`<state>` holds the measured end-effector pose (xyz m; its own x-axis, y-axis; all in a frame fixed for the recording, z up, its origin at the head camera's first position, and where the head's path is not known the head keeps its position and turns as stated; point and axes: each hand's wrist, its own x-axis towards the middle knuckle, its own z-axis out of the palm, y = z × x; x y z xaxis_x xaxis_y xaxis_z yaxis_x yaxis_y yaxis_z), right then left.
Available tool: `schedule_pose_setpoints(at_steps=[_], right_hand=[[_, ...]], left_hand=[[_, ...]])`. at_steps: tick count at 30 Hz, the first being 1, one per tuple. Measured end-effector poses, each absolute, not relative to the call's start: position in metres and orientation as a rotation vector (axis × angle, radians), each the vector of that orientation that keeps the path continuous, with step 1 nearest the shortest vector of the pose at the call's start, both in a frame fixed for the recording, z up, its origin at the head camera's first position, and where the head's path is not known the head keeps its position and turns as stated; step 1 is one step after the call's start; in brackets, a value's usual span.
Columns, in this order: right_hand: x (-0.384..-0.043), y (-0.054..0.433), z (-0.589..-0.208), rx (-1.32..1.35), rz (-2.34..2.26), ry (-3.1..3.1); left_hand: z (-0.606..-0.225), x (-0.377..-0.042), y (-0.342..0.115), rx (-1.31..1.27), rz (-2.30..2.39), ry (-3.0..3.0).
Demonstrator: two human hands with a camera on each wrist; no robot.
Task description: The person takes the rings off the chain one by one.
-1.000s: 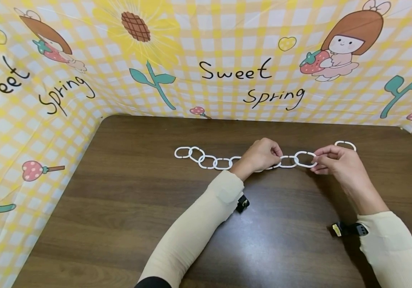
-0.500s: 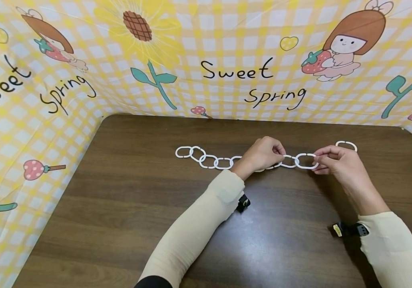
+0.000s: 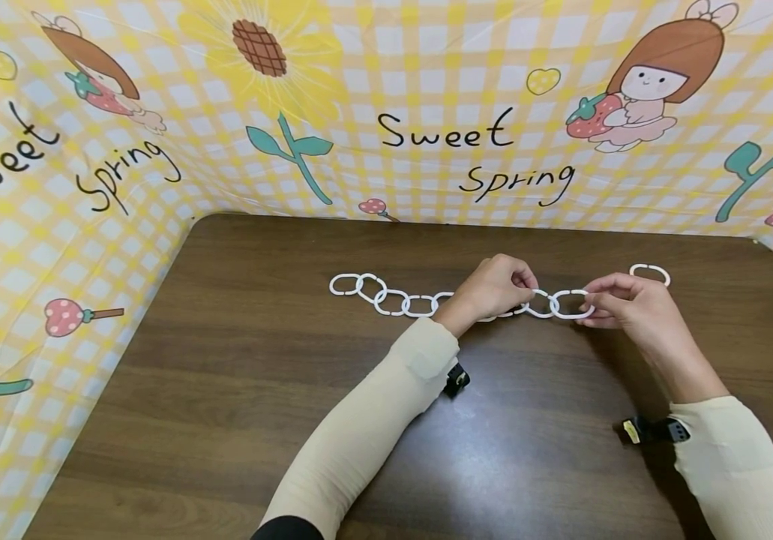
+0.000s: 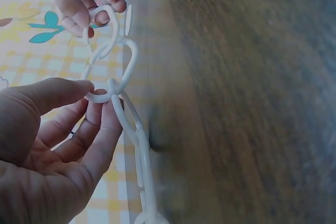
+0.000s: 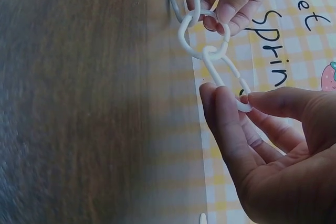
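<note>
A chain of white plastic links [image 3: 420,307] stretches from left to right across the far half of the table. My left hand [image 3: 494,287] pinches the second link from the chain's right end between thumb and fingers, as the left wrist view shows at the link's near curve [image 4: 100,98]. The end link [image 3: 571,304] is pinched at its outer curve by my right hand [image 3: 636,304]. In the right wrist view the end link [image 5: 212,69] hooks through its neighbour [image 5: 189,40]. Part of the chain is hidden behind my left hand.
One loose white link [image 3: 651,273] with a gap in its side lies just beyond my right hand. A yellow checked cloth [image 3: 426,90] hangs behind and left of the brown wooden table [image 3: 190,390].
My right hand first shifted the end link slightly right, then back left. The second link tilted downward to the right. My left hand edged slightly right; the loose link stayed put.
</note>
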<state>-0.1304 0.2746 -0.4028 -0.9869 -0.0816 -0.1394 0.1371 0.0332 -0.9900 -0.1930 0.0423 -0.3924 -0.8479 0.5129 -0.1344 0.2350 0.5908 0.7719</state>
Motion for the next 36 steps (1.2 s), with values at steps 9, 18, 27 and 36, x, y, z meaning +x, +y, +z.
schedule_pose_setpoints(at_steps=[9,18,27,36], right_hand=[[-0.1309,0.2745,-0.4056,0.042,-2.103,2.116],[-0.1301,0.273,-0.406,0.037,-2.056,2.159],[-0.1291,0.2716,-0.4023,0.022,-2.013,2.195],[-0.1311,0.2676,-0.3997,0.052,-1.969,2.183]], left_hand=[[-0.392,-0.1928,0.0435,0.619,1.137,2.471],[-0.3921,-0.1916,0.0435,0.615,1.159,2.459],[-0.3916,-0.1918,0.0452,0.613,1.163,2.455],[-0.3911,-0.1922,0.0456,0.626,1.153,2.47]])
